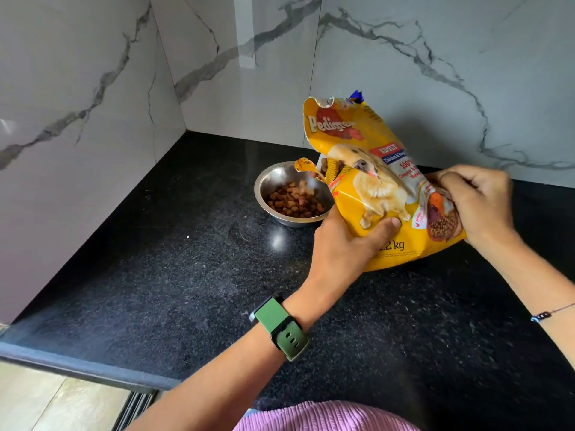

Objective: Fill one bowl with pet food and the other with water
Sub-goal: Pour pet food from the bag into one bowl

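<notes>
Left hand (337, 244): fingers hidden behind the lower left side of the yellow pet food bag (382, 181), thumb pressed flat on its front; bag is gripped. Right hand (476, 203): fingers curled tight, bag's bottom right corner is pinched. Bag is held tilted, torn opening directed down over the steel bowl (291, 194). Bowl is seated on the black counter (186, 275) near the marble wall corner, partly filled with brown kibble (294, 202); a few pieces are caught mid-fall, blurred. Green watch (280, 326) is worn on left wrist.
</notes>
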{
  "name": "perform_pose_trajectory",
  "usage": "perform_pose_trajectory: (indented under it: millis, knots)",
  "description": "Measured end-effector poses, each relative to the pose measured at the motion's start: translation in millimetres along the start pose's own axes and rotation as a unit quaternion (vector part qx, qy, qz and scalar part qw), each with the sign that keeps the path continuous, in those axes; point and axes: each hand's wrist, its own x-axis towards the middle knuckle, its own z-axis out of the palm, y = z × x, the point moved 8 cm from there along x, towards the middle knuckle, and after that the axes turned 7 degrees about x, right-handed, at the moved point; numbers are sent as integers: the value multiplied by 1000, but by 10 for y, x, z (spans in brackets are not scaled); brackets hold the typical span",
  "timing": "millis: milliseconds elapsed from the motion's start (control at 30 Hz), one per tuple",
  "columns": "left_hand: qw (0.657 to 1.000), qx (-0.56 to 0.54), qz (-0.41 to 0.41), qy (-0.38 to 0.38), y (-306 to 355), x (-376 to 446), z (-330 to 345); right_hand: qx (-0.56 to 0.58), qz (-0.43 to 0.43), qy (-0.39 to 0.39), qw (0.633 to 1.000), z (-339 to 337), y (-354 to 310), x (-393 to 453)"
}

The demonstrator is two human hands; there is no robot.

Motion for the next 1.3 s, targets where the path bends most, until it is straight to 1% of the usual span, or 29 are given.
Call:
perform_pose_trajectory:
  millis: [100, 167, 300, 333, 367, 467, 600, 700, 767, 933, 1000, 1100, 1300]
  knots:
    - [1000, 2, -6, -2, 9, 10, 4, -4, 7, 3, 1000, -9, 15, 6]
    - [1000, 0, 5, -1, 39, 7, 0, 0, 3, 9, 1000, -23, 0, 15]
    - [995, 57, 72, 39, 161, -61, -53, 41, -23, 39, 998, -76, -87, -45]
    - [994, 61, 78, 40, 166, -53, -54, 40, -25, 39, 998, -78, -103, -34]
    - [996, 50, 71, 34, 161, -29, -49, 30, -22, 36, 999, -69, -110, -3]
    - [1000, -9, 16, 7, 60, 55, -8, -9, -12, 16, 1000, -41, -59, 85]
    - [1000, -9, -7, -5, -22, 47, 36, -7, 10, 14, 1000, -45, 54, 24]
    - [1000, -10, -4, -11, -16, 39, 53, 1, 21, 20, 1000, -67, 77, 4]
    - [1000, -2, 6, -6, 16, 38, 43, 3, 14, 26, 1000, -91, 50, 15]
    - [995, 61, 76, 35, 177, -50, -35, 27, -39, 54, 997, -130, -91, -45]
    - [997, 41, 64, 24, 157, -6, -28, 13, -33, 40, 999, -97, -110, 5]
    - [1000, -6, 12, -4, 38, 58, 5, -12, -19, 23, 999, -57, -63, 64]
    - [1000, -5, -2, -10, -34, 39, 31, -13, 3, 23, 1000, -35, 31, -30]
